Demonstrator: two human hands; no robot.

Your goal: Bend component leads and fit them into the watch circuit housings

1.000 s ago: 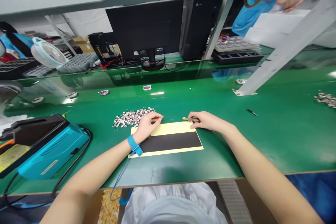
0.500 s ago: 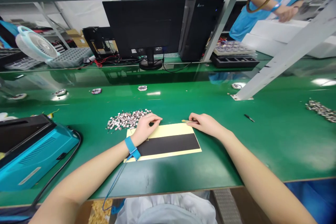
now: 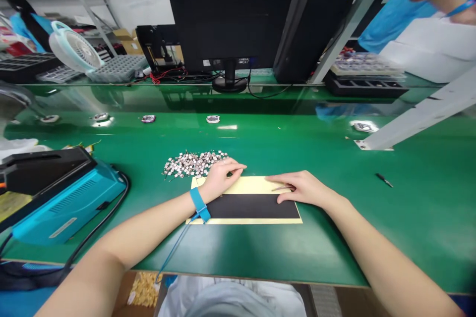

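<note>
Across the glossy green bench [image 3: 271,250], a yellow card [image 3: 243,221] with a broad black band lies flat near the front edge, between the two hands. The left hand [image 3: 220,179] rests over its left part, fingertips drawn narrowly together; whether they hold anything, I cannot tell. A blue strap [image 3: 200,204] circles that wrist. The right hand [image 3: 308,188] is at the card's right end, thumb and forefinger spread wide, with a slim tool [image 3: 281,188] held inside the hand. Just behind the left hand spreads a pile [image 3: 191,163] of small pale pieces with dark leads. A blue machine [image 3: 69,203] with a black cable sits to the left, and a pen [image 3: 384,180] lies well apart to the right. Small rounded units [image 3: 213,119] are spaced along the back, where light glares off the surface. Beyond them stand a dark monitor [image 3: 230,20], a black tower [image 3: 316,25], a pale fan [image 3: 78,49] and a grey tray [image 3: 118,67]. A white post [image 3: 420,114] slants down at right; behind it shows another person's blue sleeve [image 3: 394,15].
</note>
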